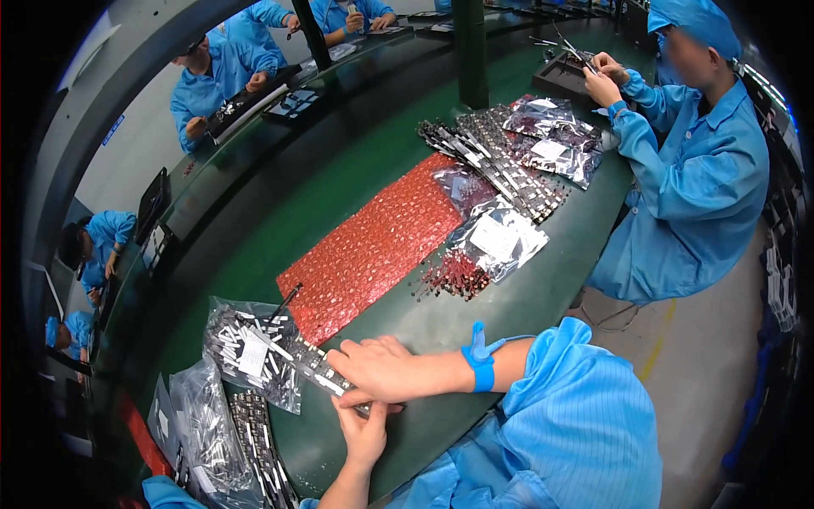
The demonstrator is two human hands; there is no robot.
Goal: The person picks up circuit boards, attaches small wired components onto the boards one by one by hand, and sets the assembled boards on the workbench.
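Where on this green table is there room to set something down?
The green table looks bare between the small red parts and the blue wristband, and beyond the red sheet. It is crowded left of the left hand with plastic bags, and at the sheet's far right end with circuit strips.

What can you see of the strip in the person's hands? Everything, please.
The strip is long, narrow and dark, with pale rectangular pieces along it; it looks like circuit board. It slants from upper left to lower right over the green table. The right hand grips it from above, the left hand at its near end, partly hiding it. Its far part overlaps a clear bag; contact is unclear.
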